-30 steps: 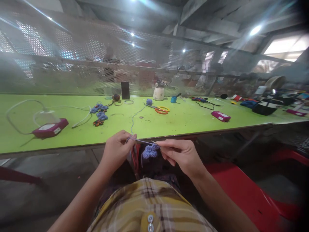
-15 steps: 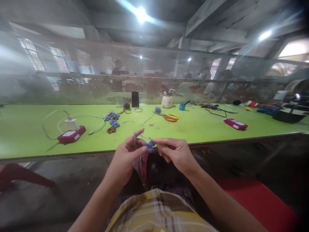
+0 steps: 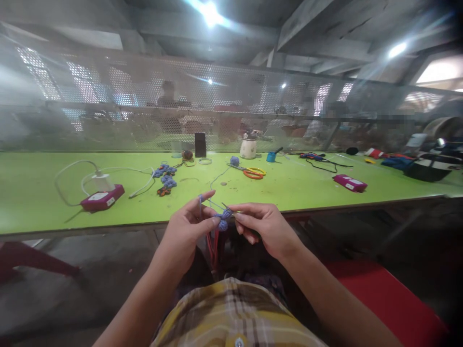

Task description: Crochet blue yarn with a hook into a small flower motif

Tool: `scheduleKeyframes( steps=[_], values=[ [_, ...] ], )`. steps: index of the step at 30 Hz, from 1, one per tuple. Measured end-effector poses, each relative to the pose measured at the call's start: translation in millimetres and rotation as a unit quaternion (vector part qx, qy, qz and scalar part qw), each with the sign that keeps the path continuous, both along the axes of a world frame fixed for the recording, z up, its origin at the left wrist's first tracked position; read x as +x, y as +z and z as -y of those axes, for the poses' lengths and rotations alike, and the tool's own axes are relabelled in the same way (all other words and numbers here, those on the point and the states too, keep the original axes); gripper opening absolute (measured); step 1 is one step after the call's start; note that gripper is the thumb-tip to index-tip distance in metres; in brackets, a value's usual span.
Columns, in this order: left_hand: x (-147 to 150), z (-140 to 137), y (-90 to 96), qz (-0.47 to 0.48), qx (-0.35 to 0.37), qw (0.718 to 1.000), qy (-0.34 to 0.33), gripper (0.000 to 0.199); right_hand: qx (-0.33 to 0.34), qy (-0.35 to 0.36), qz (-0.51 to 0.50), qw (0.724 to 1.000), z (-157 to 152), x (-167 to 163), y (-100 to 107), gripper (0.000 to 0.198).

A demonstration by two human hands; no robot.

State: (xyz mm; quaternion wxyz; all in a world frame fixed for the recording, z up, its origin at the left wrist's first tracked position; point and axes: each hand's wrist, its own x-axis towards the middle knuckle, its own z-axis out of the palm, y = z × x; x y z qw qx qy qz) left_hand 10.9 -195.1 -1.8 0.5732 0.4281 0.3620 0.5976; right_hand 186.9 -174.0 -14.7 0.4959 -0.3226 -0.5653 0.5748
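Between my two hands is a small blue crochet piece (image 3: 223, 223) of puffy stitches, just off the table's front edge. My left hand (image 3: 190, 221) pinches it between thumb and fingers, with blue yarn looped around the raised index finger. In my right hand (image 3: 265, 224) is a thin crochet hook (image 3: 225, 207), its tip at the piece's upper side; most of its shaft is hidden by my fingers. The yarn runs back across the table to a small blue yarn ball (image 3: 234, 161). Orange-and-yellow scissors (image 3: 253, 173) lie beside that ball.
On the green table (image 3: 307, 188) are several blue crocheted flowers (image 3: 168, 181), a purple power strip (image 3: 103, 198) with a charger, a second purple strip (image 3: 350, 183), a phone (image 3: 200, 144), a cream jar (image 3: 248, 147) and a blue pot (image 3: 271, 156). A red stool (image 3: 383, 299) stands lower right.
The hook tip has moved slightly on the crochet piece, and the piece has turned a little in my fingers. The whole view has shifted slightly.
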Motion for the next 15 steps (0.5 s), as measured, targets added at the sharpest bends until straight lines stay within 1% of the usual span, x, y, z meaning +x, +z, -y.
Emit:
scheduleKeyframes(
  steps=[4, 6, 10, 12, 14, 15],
  values=[
    [1, -3, -3.4, -0.024, 0.007, 1.000, -0.008, 0.072, -0.034, 0.025, -0.025, 0.999, -4, 1, 1, 0.030],
    [0, -5, -5.4, -0.054, 0.021, 0.998, -0.013, 0.071, -0.047, 0.039, -0.028, 0.998, -5, 1, 1, 0.030],
    [-2, -9, -8.5, -0.123, 0.050, 0.991, -0.033, 0.060, -0.060, 0.050, -0.004, 0.997, -7, 4, 3, 0.031],
    [-2, -10, -8.9, -0.153, 0.062, 0.985, -0.038, 0.063, -0.058, 0.047, 0.024, 0.997, -9, 5, 5, 0.031],
    [-3, -11, -9.2, -0.228, 0.102, 0.968, -0.027, 0.068, -0.051, 0.046, 0.057, 0.996, -12, 5, 8, 0.029],
    [-2, -10, -9.8, -0.285, 0.139, 0.948, -0.012, 0.067, -0.051, 0.046, 0.069, 0.995, -14, 4, 9, 0.028]
  ],
)
